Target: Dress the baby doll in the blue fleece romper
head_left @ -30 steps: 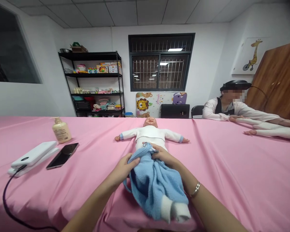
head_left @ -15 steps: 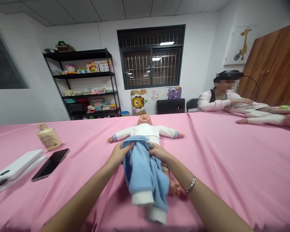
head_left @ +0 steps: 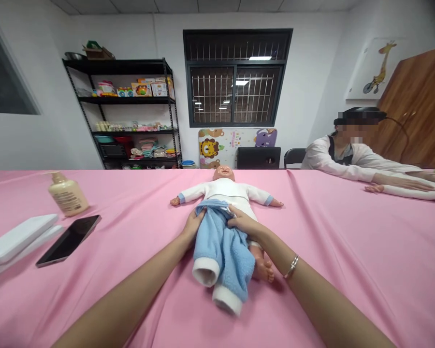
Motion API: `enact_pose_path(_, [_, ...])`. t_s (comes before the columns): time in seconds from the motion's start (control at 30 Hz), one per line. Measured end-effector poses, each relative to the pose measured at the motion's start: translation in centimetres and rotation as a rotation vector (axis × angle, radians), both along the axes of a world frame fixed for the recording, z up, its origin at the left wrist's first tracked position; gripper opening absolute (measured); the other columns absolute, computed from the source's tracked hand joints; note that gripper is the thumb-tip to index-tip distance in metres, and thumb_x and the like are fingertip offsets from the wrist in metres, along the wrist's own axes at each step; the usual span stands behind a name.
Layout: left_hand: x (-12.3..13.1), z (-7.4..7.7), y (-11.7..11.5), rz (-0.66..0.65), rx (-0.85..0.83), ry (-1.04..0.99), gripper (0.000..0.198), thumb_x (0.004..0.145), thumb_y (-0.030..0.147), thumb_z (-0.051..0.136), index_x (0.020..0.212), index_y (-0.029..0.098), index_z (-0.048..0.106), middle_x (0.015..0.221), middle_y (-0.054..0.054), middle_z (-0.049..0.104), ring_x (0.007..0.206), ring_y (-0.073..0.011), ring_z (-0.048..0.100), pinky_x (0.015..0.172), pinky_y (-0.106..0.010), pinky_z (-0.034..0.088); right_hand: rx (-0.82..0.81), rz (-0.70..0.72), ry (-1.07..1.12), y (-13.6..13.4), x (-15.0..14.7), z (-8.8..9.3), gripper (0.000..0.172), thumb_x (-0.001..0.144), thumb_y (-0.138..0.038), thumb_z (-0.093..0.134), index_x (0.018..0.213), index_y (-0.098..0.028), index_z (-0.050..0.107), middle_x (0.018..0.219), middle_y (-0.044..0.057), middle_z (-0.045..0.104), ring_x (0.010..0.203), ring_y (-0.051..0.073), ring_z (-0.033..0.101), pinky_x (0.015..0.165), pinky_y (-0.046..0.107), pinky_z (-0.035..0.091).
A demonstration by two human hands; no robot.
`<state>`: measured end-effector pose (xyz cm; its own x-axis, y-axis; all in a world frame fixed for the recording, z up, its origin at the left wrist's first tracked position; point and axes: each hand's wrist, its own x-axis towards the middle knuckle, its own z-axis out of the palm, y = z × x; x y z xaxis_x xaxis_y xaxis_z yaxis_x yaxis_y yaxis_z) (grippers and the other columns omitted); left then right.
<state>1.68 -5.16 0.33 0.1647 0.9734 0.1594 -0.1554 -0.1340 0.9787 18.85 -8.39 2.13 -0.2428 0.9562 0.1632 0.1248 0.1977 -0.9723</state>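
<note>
A pair of light blue fleece pants (head_left: pixel 217 241) with white cuffs hangs between my hands, its cuffs toward me. My left hand (head_left: pixel 195 223) pinches the waistband on the left side. On the other side of the waistband, my right hand (head_left: pixel 243 223) grips the fabric with thumb and fingers. Behind the pants a baby doll (head_left: pixel 227 188) lies on its back, arms spread, in a white top with blue cuffs. One bare foot of the doll shows beside my right wrist; the pants cover much of its lower body.
The pink tablecloth (head_left: pixel 333 251) spreads under everything. At left stand a pump bottle (head_left: pixel 68 194), a phone (head_left: pixel 69 240) and a white device (head_left: pixel 20 237). On the right a person (head_left: pixel 351 150) leans over another doll (head_left: pixel 409 192). A shelf (head_left: pixel 130 99) stands behind.
The pants have shifted slightly and their cuffs have swung up, showing one leg opening. My view has moved a little. The person at right now reaches farther along the other doll.
</note>
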Motion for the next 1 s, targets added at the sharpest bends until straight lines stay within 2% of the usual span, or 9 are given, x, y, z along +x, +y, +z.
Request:
enact_pose_path(0.13, [-0.2, 0.3, 0.2, 0.042, 0.048, 0.020, 0.039, 0.069, 0.045, 0.064, 0.093, 0.014, 0.059, 0.094, -0.007, 0.065, 0.091, -0.0233, 0.058, 0.083, -0.034, 0.045, -0.074, 0.026, 0.068, -0.7, 0.2, 0.4, 0.059, 0.051, -0.009, 0.046, 0.107, -0.023, 0.055, 0.094, -0.001, 0.059, 0.080, 0.016, 0.050, 0.074, 0.027, 0.041])
enact_pose_path(0.3, [-0.2, 1.0, -0.2, 0.056, 0.255, 0.125, 0.028, 0.074, 0.037, 0.059, 0.089, 0.014, 0.058, 0.092, -0.005, 0.063, 0.091, -0.0212, 0.056, 0.086, -0.032, 0.041, -0.211, 0.041, 0.182, -1.3, 0.2, 0.7, 0.044, 0.050, -0.009, 0.047, 0.091, -0.018, 0.058, 0.073, -0.003, 0.058, 0.065, 0.013, 0.049, 0.061, 0.024, 0.040])
enact_pose_path(0.43, [-0.4, 0.6, -0.4, 0.072, 0.359, 0.170, 0.023, 0.077, 0.034, 0.055, 0.092, 0.016, 0.056, 0.096, -0.004, 0.062, 0.097, -0.0214, 0.054, 0.088, -0.032, 0.040, -0.333, 0.119, 0.230, -2.1, -0.1, 0.8, 0.038, 0.046, -0.007, 0.047, 0.082, -0.017, 0.057, 0.062, -0.004, 0.052, 0.056, 0.010, 0.046, 0.053, 0.021, 0.036])
enact_pose_path(0.57, [-0.6, 0.2, 0.1, 0.084, 0.261, 0.182, 0.028, 0.073, 0.036, 0.059, 0.092, 0.015, 0.058, 0.098, -0.006, 0.064, 0.101, -0.0251, 0.054, 0.091, -0.035, 0.040, -0.356, 0.195, 0.182, -2.8, 0.1, 1.4, 0.023, 0.051, -0.012, 0.053, 0.073, -0.016, 0.055, 0.062, -0.003, 0.053, 0.058, 0.012, 0.050, 0.055, 0.023, 0.040])
enact_pose_path(0.67, [-0.6, 1.0, -0.5, -0.056, 0.067, 0.095, 0.036, 0.072, 0.037, 0.060, 0.100, 0.014, 0.059, 0.107, -0.007, 0.063, 0.105, -0.0275, 0.054, 0.090, -0.036, 0.042, -0.208, 0.256, 0.067, -3.0, 0.7, 2.3, 0.029, 0.062, -0.024, 0.064, 0.089, -0.016, 0.059, 0.084, 0.002, 0.062, 0.084, 0.018, 0.056, 0.077, 0.030, 0.045])
enact_pose_path(0.77, [-0.5, 2.0, -1.5, -0.210, -0.073, -0.010, 0.041, 0.073, 0.032, 0.061, 0.111, 0.018, 0.055, 0.113, -0.004, 0.061, 0.103, -0.0247, 0.055, 0.085, -0.032, 0.045, 0.093, 0.103, -0.108, -2.3, 1.4, 2.7, 0.036, 0.064, -0.031, 0.068, 0.096, -0.016, 0.060, 0.096, 0.003, 0.062, 0.092, 0.020, 0.054, 0.085, 0.033, 0.042])
enact_pose_path(0.87, [-0.5, 2.1, -1.5, -0.215, -0.177, -0.045, 0.041, 0.066, 0.018, 0.060, 0.107, 0.018, 0.057, 0.100, -0.004, 0.066, 0.089, -0.0195, 0.061, 0.077, -0.029, 0.047, 0.329, -0.242, -0.118, -1.0, 2.3, 2.2, 0.028, 0.068, -0.033, 0.061, 0.089, -0.014, 0.060, 0.091, 0.006, 0.063, 0.086, 0.021, 0.056, 0.082, 0.034, 0.042])
enact_pose_path(0.93, [-0.8, 1.5, -0.7, -0.126, -0.231, -0.031, 0.038, 0.060, 0.012, 0.057, 0.098, 0.016, 0.060, 0.087, -0.003, 0.067, 0.080, -0.0183, 0.062, 0.073, -0.028, 0.047, 0.357, -0.417, -0.098, -0.3, 3.0, 1.8, 0.033, 0.066, -0.032, 0.063, 0.094, -0.015, 0.058, 0.085, 0.006, 0.063, 0.081, 0.020, 0.057, 0.078, 0.034, 0.042])
enact_pose_path(1.0, [-1.2, 0.9, 0.3, -0.042, -0.244, -0.029, 0.037, 0.056, 0.010, 0.055, 0.092, 0.015, 0.061, 0.083, -0.003, 0.067, 0.079, -0.0196, 0.061, 0.073, -0.029, 0.047, 0.235, -0.430, -0.057, -0.1, 3.7, 1.5, 0.044, 0.063, -0.035, 0.067, 0.100, -0.015, 0.056, 0.078, 0.005, 0.064, 0.075, 0.020, 0.058, 0.073, 0.033, 0.043])
